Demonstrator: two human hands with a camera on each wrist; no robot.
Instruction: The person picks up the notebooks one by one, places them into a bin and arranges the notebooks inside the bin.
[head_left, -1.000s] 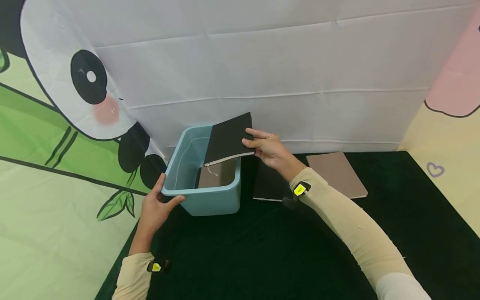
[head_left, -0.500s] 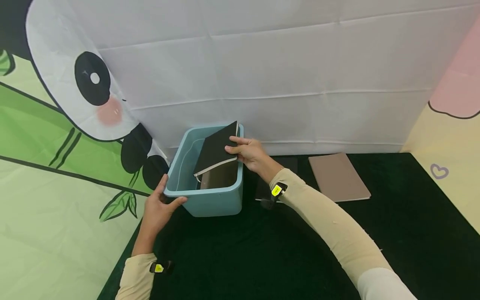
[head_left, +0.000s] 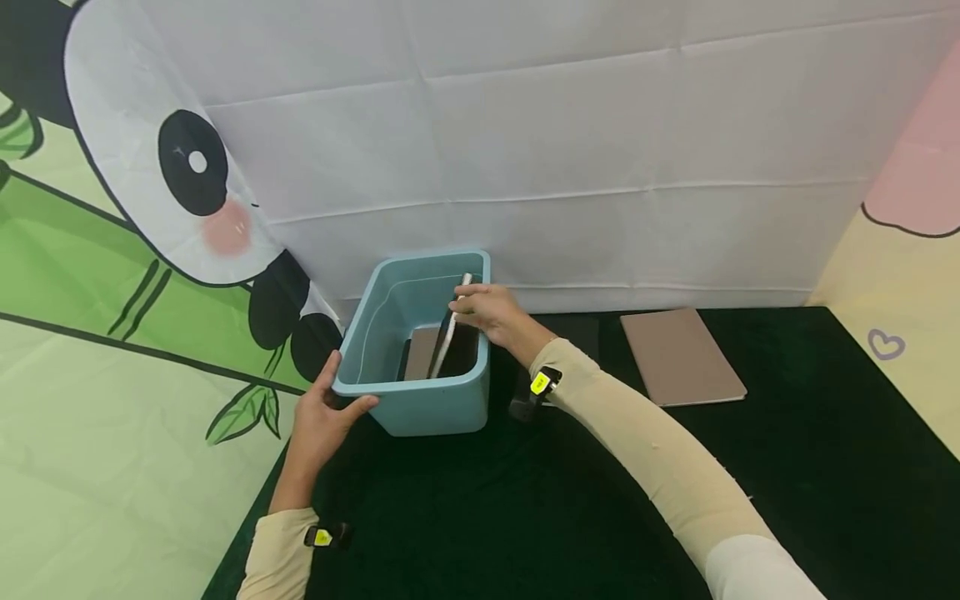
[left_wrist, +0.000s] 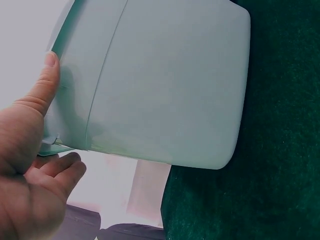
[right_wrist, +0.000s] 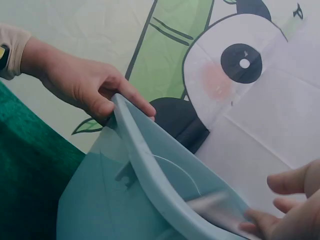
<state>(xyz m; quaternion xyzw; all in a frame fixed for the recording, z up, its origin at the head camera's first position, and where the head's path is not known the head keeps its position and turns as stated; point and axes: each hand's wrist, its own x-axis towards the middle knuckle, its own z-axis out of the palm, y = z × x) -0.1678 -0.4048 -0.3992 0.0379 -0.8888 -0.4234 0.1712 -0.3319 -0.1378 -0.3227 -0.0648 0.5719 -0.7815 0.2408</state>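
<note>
A light blue plastic bin (head_left: 435,410) stands on the dark green cloth. My left hand (head_left: 318,427) grips its near left corner, the thumb on the front wall and the fingers along the left side; the left wrist view shows the bin's wall (left_wrist: 170,85) close up. Between the thumb and fingers of my right hand (head_left: 498,315) is a black notebook (head_left: 445,342), held steeply on edge inside the bin, its white page edge toward me. A brown notebook (head_left: 422,350) lies in the bin, partly covered. In the right wrist view the right hand (right_wrist: 300,210) is cut off by the frame.
On the cloth right of the bin lies another black notebook (head_left: 581,332), partly hidden by my right arm. Further right is a brown notebook (head_left: 682,354). A white printed backdrop (head_left: 562,150) rises close behind the bin.
My right hand has moved left and lowered the black notebook into the bin, turning it from nearly flat to nearly upright. My left hand stays on the bin's corner.
</note>
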